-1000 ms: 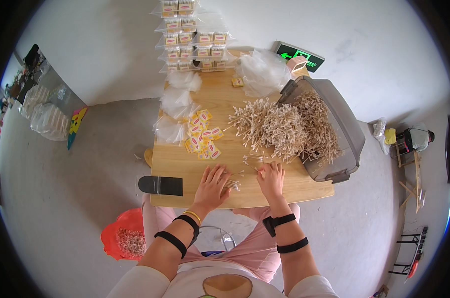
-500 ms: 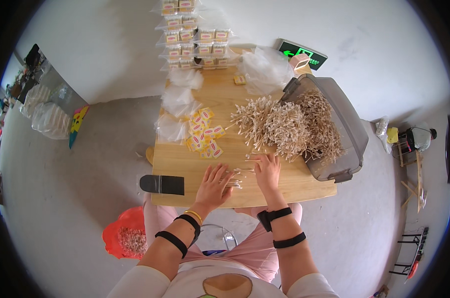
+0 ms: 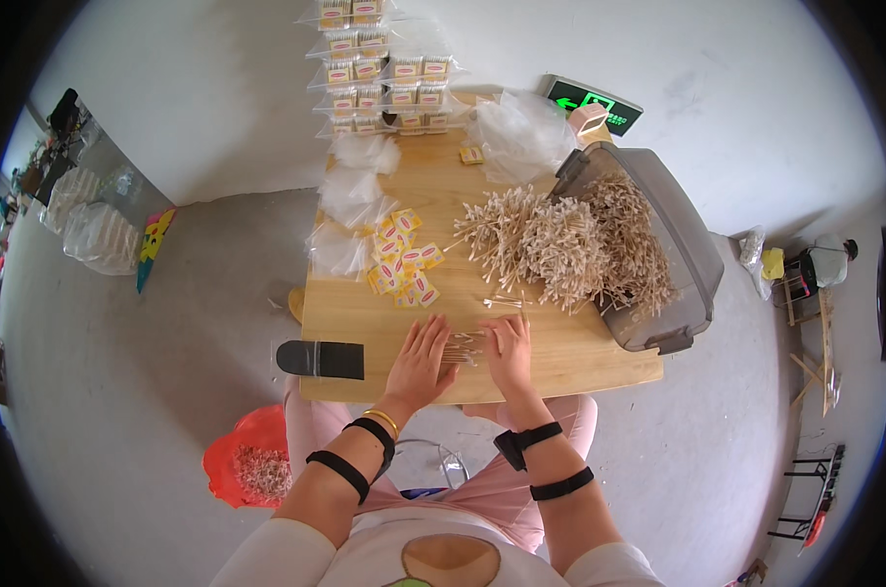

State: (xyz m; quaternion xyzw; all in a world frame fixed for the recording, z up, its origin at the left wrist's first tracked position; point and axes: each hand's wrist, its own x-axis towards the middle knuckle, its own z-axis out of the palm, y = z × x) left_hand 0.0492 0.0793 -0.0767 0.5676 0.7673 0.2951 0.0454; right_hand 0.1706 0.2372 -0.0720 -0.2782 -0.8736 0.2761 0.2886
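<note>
A small bundle of cotton swabs (image 3: 461,349) lies on the table between my two hands, near the front edge. My left hand (image 3: 420,360) rests at the bundle's left end, its fingers stretched out and its thumb along the near side. At the right end, my right hand (image 3: 509,354) has its fingers bent and drawn together against the swab tips. A few loose swabs (image 3: 503,301) lie just beyond it. Farther off, a big heap of cotton swabs (image 3: 551,240) spills out of a grey plastic bin (image 3: 692,254) tipped on its side.
Yellow-and-white cards (image 3: 404,259) lie scattered left of centre on the wooden table (image 3: 590,367). Clear bags (image 3: 350,201) lie behind them. Bagged swab packs (image 3: 370,73) are stacked at the back. A black strip (image 3: 321,359) overhangs the left edge; a red bag of swabs (image 3: 257,465) sits below.
My right hand has moved left and slightly nearer, bringing its fingers to the bundle's right end. My left hand has stayed nearly in place, with its fingers closer together.
</note>
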